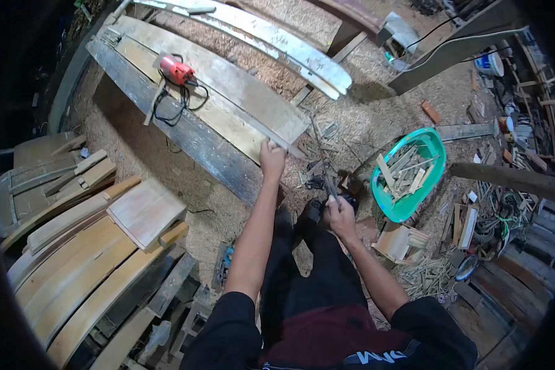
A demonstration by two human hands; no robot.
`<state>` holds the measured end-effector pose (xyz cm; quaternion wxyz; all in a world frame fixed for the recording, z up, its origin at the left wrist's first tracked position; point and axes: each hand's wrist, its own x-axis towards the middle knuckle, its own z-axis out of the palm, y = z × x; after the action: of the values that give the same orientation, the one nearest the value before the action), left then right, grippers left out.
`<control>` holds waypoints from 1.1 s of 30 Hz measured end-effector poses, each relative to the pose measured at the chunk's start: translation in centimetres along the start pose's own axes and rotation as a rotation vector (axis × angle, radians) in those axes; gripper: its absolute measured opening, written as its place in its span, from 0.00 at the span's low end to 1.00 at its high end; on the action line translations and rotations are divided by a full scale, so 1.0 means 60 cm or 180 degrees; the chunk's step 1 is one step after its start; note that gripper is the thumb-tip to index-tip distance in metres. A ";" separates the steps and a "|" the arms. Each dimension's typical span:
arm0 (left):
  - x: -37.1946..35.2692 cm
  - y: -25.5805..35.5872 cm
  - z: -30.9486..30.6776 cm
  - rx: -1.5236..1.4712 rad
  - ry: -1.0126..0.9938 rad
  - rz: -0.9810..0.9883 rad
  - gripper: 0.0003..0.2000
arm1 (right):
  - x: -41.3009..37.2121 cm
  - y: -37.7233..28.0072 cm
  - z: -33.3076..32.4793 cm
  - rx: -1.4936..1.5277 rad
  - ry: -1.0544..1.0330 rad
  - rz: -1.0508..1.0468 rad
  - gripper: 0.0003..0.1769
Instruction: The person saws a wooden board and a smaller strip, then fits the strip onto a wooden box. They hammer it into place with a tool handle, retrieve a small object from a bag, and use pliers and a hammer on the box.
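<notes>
My left hand point(272, 159) is closed at the near end of the plank bench, gripping a long narrow wooden strip point(262, 129) that lies along the planks. The strip's end sticks out past the bench edge. Lower and to the right, my right hand point(340, 216) is wrapped round a narrow dark tool point(330, 186); its kind is not clear. Farther up the bench planks point(219, 147) rests a red power tool point(176, 69) with a coiled black cord. Beside it leans a short wooden stick point(156, 102).
A green basin point(436, 161) of wood offcuts stands to my right. Curved boards point(86, 262) and a flat wooden panel point(147, 211) are stacked at left. A long whitish curved beam point(277, 40) lies beyond the bench. Shavings and scraps cover the floor.
</notes>
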<state>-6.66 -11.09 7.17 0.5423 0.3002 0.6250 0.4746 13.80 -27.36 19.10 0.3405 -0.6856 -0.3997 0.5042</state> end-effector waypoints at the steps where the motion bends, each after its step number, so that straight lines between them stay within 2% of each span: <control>1: 0.003 0.032 0.017 0.0267 0.0205 0.0093 0.25 | 0.020 0.007 0.007 -0.0057 0.0023 -0.0022 0.22; 2: 0.010 0.066 0.040 0.0531 0.0389 0.0197 0.24 | 0.042 0.014 0.014 -0.0095 0.0024 -0.0046 0.22; 4: 0.071 0.022 0.046 0.0030 0.0340 0.0505 0.26 | 0.082 0.030 0.034 -0.0167 0.0062 -0.0091 0.23; 5: 0.081 0.003 0.048 0.0591 0.0500 0.0609 0.26 | 0.100 0.042 0.043 -0.0125 0.0088 -0.0073 0.23; 7: 0.069 0.037 0.056 0.1738 0.0792 0.0799 0.25 | 0.123 0.064 0.064 -0.0037 0.0124 -0.0021 0.24; 10: 0.072 -0.010 0.027 0.2405 0.0847 0.1765 0.25 | 0.135 0.107 0.087 0.0221 0.0219 0.0062 0.24; 13: 0.059 -0.025 -0.013 0.3223 0.0043 0.2685 0.25 | 0.123 0.125 0.097 0.0191 0.0262 0.0105 0.23; 17: 0.043 -0.036 -0.017 0.3615 -0.0897 0.2628 0.26 | 0.106 0.141 0.111 0.0125 0.0299 0.0121 0.23; 20: 0.054 -0.046 -0.013 0.3514 -0.0839 0.2629 0.27 | 0.108 0.162 0.132 0.0099 0.0294 -0.0181 0.22; 23: 0.055 -0.047 -0.013 0.3510 -0.0873 0.2639 0.27 | 0.107 0.156 0.147 0.0129 0.0227 -0.0007 0.21; 30: 0.065 -0.041 -0.033 0.3437 -0.1150 0.2836 0.28 | 0.101 0.159 0.172 0.0107 0.0322 -0.0050 0.20; 33: 0.065 -0.046 -0.031 0.3453 -0.1071 0.2903 0.28 | 0.100 0.159 0.172 0.0028 0.0328 -0.0031 0.20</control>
<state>-8.96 -9.11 3.02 0.1543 0.8263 0.4932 0.2242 6.81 -25.66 5.59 0.3661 -0.7072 -0.3828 0.4683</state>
